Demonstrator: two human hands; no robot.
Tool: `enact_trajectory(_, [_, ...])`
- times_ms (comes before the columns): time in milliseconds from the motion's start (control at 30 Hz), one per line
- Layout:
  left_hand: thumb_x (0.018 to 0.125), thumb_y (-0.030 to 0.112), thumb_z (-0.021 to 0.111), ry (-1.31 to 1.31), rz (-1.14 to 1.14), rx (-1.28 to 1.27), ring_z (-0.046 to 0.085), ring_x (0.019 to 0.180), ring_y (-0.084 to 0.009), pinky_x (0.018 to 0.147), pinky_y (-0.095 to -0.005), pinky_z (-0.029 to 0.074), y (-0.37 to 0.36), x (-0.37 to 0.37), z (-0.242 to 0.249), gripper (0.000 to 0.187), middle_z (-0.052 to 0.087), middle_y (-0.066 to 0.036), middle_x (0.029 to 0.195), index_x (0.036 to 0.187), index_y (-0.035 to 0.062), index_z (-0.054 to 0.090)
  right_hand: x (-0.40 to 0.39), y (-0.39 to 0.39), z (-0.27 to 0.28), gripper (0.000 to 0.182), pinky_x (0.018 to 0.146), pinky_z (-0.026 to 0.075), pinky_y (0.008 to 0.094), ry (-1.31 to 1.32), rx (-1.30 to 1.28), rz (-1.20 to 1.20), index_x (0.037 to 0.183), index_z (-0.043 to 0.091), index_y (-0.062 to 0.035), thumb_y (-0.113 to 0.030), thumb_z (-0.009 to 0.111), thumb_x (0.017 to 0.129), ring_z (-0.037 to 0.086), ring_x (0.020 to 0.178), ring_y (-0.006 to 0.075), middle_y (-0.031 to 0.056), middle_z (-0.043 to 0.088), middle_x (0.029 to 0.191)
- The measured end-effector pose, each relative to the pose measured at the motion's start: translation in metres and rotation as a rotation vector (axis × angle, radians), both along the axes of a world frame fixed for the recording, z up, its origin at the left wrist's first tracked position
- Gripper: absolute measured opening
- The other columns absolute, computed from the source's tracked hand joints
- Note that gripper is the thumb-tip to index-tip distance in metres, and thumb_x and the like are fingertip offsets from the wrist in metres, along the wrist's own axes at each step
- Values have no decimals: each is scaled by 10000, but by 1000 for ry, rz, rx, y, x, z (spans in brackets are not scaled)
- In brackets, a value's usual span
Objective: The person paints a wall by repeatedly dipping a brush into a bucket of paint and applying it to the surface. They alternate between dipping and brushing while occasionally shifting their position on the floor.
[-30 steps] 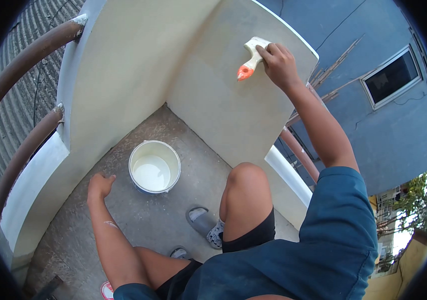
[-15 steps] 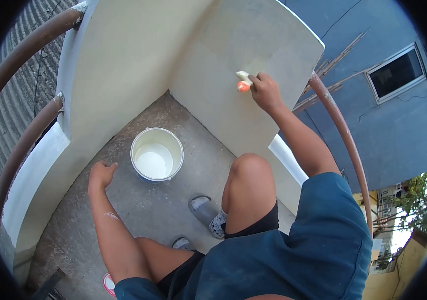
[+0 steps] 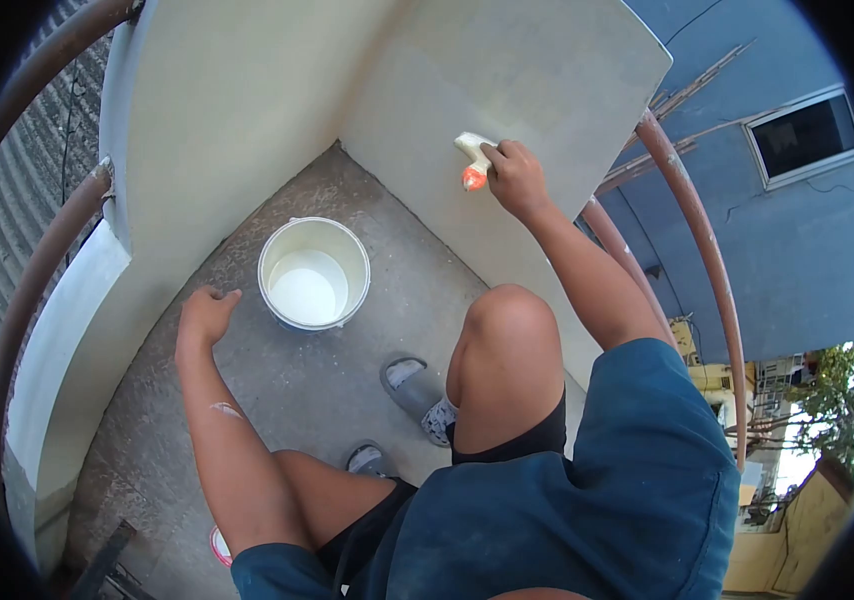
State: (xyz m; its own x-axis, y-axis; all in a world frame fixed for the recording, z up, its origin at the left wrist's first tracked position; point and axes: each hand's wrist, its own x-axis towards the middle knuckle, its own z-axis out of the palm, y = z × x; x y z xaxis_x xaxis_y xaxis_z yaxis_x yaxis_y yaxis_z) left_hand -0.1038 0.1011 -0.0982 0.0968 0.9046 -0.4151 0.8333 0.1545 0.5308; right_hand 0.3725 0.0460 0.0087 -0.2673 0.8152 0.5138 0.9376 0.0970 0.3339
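My right hand (image 3: 517, 178) is closed on a small paint roller (image 3: 471, 150), which has a pale, paint-covered part and an orange end. The roller is at the light-coloured low wall (image 3: 547, 80); whether it touches the surface I cannot tell. On the left, my left hand (image 3: 209, 312) hangs over the floor beside a white bucket (image 3: 314, 228), with thumb and fingers apart and nothing between them. White paint (image 3: 309, 288) lies in the bottom of the bucket, which stands upright on the concrete floor and is not touched by either hand.
A cream wall (image 3: 237, 110) meets the other wall in a corner behind the bucket. Brown metal rails (image 3: 47, 235) run along the left and right. My bent knee (image 3: 512, 320) is between bucket and right wall. A red-rimmed item (image 3: 219, 545) is at the lower left.
The roller and my right hand have shifted slightly left in view. The camera view has tilted a little, so bucket and knees appear higher. My left hand appears slightly higher as well.
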Motion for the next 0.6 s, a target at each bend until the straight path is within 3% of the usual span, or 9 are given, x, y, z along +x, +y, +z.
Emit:
enact_trajectory(67, [783,394,653,2,-20,-1,610,1001,-372,869,-402,461,1,-2,-5,483,639,-259,1028,1002,-37,646,10,1,13,229,626,478,383,37,3,-84,933,667,-66,-51,650,705,569,731,251,78,540,757])
enact_trajectory(233, [783,396,652,-7,-8,-59,609,1008,-368,870,-401,462,4,-4,2,490,636,-257,1044,1016,-35,642,-5,10,101,229,597,472,397,120,334,-132,937,660,-55,-65,661,708,569,696,281,97,549,752])
enact_trajectory(333, [782,400,658,-17,15,-27,616,991,-361,861,-395,464,5,1,1,491,640,-260,1028,1000,-39,644,-28,28,71,221,608,479,406,174,155,-61,947,661,-57,-75,655,726,577,714,282,103,553,759])
enact_trajectory(400, [780,404,664,-12,27,-8,623,971,-356,852,-389,466,4,6,-3,492,645,-263,1006,982,-45,645,-26,54,24,106,647,494,426,165,-78,-119,845,626,-44,-129,629,784,593,759,289,114,568,784])
enact_trajectory(500, [780,406,666,5,32,-2,622,973,-358,853,-390,466,6,6,-2,490,644,-264,1008,981,-40,646,-10,99,-4,109,652,494,435,61,-104,-104,783,604,-36,-143,615,796,589,754,309,116,572,775])
enact_trajectory(600, [784,405,651,32,16,-38,598,1043,-367,881,-404,462,0,-3,-2,521,625,-259,1078,1053,-41,626,-12,122,64,104,622,483,441,30,143,-84,787,612,-39,-142,613,797,580,724,317,109,569,749])
